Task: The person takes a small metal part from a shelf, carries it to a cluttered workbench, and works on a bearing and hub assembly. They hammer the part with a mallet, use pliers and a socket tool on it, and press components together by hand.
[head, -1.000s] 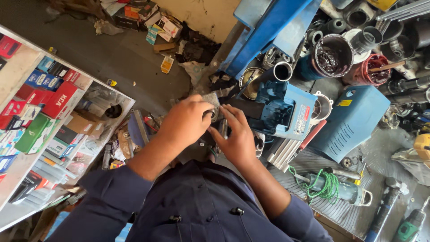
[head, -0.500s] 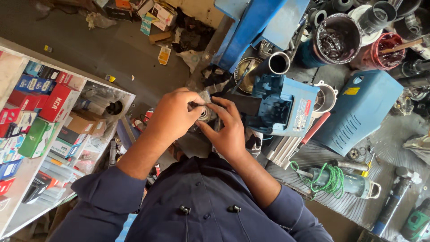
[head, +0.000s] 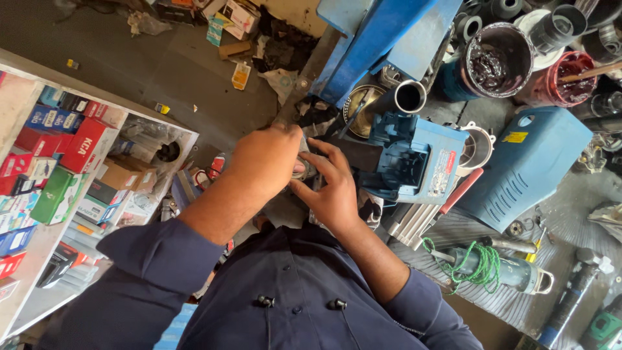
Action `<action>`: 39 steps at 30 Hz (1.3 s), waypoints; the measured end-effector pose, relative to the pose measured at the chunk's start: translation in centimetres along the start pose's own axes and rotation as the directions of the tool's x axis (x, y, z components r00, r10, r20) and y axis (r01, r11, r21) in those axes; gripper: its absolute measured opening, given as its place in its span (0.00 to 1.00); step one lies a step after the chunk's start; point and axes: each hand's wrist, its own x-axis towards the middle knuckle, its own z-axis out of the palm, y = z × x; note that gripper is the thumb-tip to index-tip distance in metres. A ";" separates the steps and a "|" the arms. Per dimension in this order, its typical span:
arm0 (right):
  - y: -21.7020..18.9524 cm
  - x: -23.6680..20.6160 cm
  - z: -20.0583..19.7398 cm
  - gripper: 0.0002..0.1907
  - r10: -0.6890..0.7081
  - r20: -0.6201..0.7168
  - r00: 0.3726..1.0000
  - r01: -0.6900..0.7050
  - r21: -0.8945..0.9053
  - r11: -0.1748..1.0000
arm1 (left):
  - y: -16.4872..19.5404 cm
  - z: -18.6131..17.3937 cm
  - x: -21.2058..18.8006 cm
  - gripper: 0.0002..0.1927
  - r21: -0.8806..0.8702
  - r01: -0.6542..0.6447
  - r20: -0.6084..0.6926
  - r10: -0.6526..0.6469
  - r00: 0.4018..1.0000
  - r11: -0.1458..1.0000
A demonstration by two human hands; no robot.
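Observation:
My left hand (head: 265, 162) is closed over a small round metal part (head: 300, 170), seen from the back of the hand. My right hand (head: 332, 189) grips the same part from the other side, fingers spread around it. Most of the part is hidden between the two hands. Just right of the hands lies a blue power tool body (head: 414, 162) with a dark section towards my fingers. Both dark blue sleeves reach in from the bottom of the view.
A shelf of coloured boxes (head: 58, 162) stands at the left. A blue casing (head: 525, 165), a can of dark grease (head: 492, 61), a red can (head: 570, 78), a metal tube (head: 405, 97), a tool with green cord (head: 492, 269) and a blue metal frame (head: 382, 39) crowd the right.
Both hands have stayed together on the small part, drifting slightly up and left of the blue tool body. The view has shifted a little.

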 end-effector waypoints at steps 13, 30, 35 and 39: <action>-1.7 -0.6 0.1 0.26 -0.088 -0.070 0.994 0.087 -0.019 0.996 | 1.9 -3.4 -4.3 0.17 -0.074 -0.053 -0.331 0.026 0.943 0.996; -10.0 0.0 4.7 0.28 -0.430 0.267 0.863 0.438 0.031 0.898 | -12.1 0.0 -17.5 0.35 -0.782 0.117 0.528 -0.552 0.645 -0.612; -9.8 0.1 5.2 0.28 -0.428 0.282 0.859 0.444 0.008 0.896 | -12.6 -3.0 -16.4 0.21 -0.990 -0.137 -0.109 -0.744 0.660 0.024; -9.8 0.1 5.5 0.28 -0.394 0.261 0.881 0.406 0.006 0.914 | -9.6 -0.2 -23.2 0.30 -0.884 -0.435 -0.467 -0.306 0.830 0.170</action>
